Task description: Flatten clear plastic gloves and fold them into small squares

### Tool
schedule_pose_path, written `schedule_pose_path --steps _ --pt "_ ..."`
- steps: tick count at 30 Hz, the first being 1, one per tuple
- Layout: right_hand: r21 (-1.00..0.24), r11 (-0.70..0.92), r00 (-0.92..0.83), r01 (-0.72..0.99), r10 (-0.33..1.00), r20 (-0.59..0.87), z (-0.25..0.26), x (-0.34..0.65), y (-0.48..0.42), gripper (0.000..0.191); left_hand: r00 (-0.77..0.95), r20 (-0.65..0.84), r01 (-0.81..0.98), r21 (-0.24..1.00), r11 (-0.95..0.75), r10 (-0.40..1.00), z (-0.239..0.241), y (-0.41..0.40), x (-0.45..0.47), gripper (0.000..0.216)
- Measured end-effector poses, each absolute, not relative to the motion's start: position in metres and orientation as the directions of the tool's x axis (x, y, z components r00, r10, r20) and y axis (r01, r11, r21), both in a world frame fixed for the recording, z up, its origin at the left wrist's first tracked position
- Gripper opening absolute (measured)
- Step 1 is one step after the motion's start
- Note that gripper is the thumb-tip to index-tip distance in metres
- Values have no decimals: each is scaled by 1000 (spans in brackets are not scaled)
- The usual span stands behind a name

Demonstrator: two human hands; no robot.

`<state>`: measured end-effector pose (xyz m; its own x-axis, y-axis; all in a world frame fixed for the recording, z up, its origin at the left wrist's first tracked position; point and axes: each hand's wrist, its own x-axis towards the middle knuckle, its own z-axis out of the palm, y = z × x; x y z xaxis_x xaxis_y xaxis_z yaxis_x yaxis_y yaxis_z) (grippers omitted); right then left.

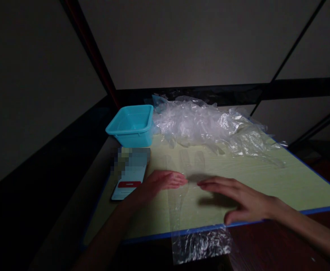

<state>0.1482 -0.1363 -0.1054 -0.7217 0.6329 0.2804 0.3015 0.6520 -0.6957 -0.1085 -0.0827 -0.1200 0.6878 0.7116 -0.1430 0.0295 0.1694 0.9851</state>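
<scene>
A clear plastic glove (187,188) lies flat on the pale green mat (280,177), its cuff hanging over the near blue edge. My left hand (159,182) rests on the mat at the glove's left side, fingers stretched flat and together, fingertips touching the plastic. My right hand (238,199) hovers just above the mat at the glove's right side, fingers extended, thumb tucked under; its shadow falls on the mat. The two sets of fingertips nearly meet over the glove. Neither hand holds anything.
A turquoise plastic tub (132,126) stands at the mat's far left. A heap of clear plastic gloves (207,126) lies along the far edge. A phone (129,177) with a lit screen lies left of my left hand. Dark frame bars rise behind.
</scene>
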Motion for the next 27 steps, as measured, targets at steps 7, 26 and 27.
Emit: schedule_pose_path --steps 7,26,27 --pt "-217 871 -896 440 443 -38 -101 162 -173 87 776 -44 344 866 -363 629 -96 -118 -148 54" --pt "-303 816 -837 493 540 91 -108 147 -172 49 762 277 538 233 -810 586 -136 -159 -136 50" --pt "-299 821 -838 486 535 108 -108 148 -172 49 767 280 535 218 -816 577 -136 -158 -135 47"
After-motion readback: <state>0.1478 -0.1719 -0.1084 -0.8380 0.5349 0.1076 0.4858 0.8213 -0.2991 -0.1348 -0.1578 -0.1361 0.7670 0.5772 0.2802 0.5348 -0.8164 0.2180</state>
